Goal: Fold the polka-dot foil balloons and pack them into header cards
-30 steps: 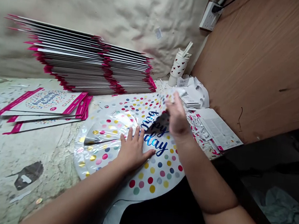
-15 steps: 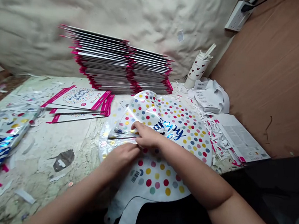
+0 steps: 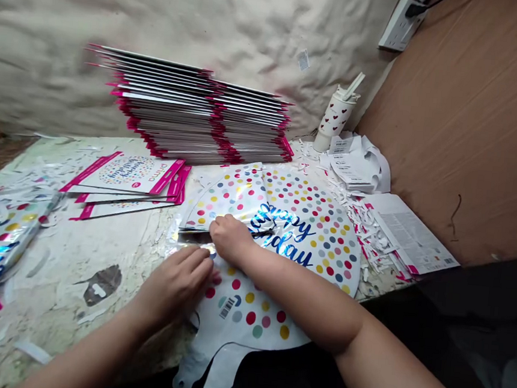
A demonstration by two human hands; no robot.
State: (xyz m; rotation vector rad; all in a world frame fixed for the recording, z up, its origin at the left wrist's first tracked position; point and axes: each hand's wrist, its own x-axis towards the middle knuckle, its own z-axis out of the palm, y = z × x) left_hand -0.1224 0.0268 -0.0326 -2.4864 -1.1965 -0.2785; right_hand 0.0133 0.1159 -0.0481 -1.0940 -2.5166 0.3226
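Balloon (image 3: 297,237), laid flat on the table (image 3: 138,247), its upper left part turned over in a fold (image 3: 231,199). The right hand (image 3: 231,239) is set at the lower edge of the fold, fingers bent inward; whether the edge is pinched cannot be told. The left hand (image 3: 181,281) is held just beside it, at the balloon's left margin, fingers bent and close together; its grip, if any, is hidden. Folding is judged to be the step in hand, not yet complete; the next move would call for the fold to be kept aligned and pressed flat. Farther out, cards (image 3: 119,176) are placed to the left, a stack (image 3: 202,116) behind, a cup (image 3: 334,119) and scraps (image 3: 370,237) to the right.
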